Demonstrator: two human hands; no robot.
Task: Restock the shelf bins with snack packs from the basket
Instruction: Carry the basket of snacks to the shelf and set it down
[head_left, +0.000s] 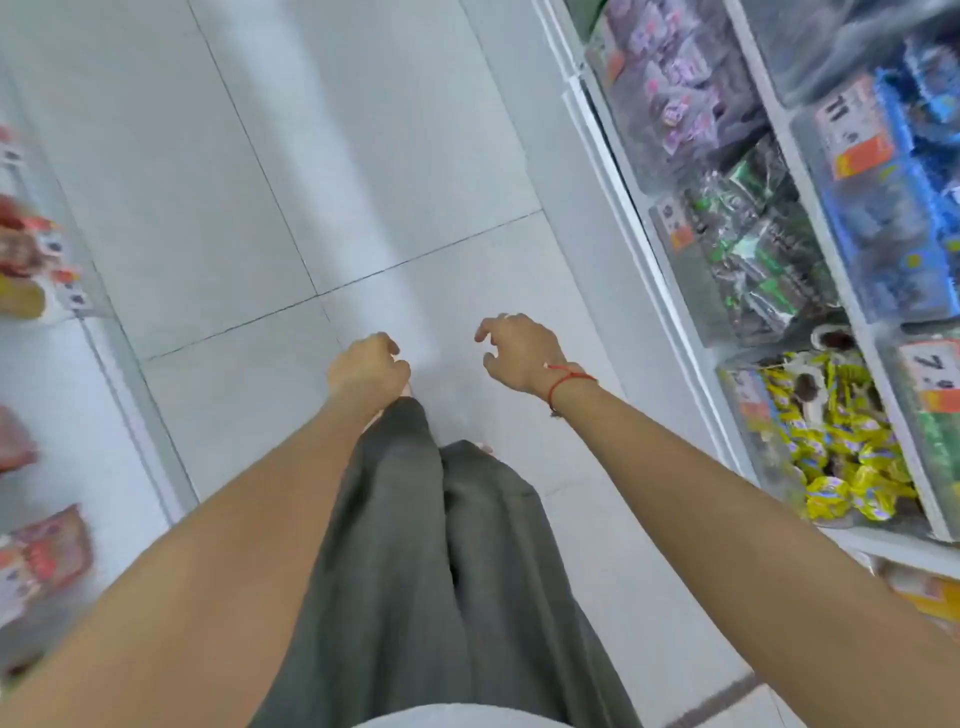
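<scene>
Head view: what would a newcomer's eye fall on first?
Two bare arms stretch over the white tiled floor, left hand curled, right hand loosely open, neither visibly holding anything. On the right, shelf bins show yellow packs nearest, green-black packs beyond.

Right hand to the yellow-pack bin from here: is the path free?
Probably yes. The right hand holds nothing and hangs over bare floor on the side of the shelf; nothing stands between it and the yellow-pack bin. Blur hides how the bin opens.
</scene>
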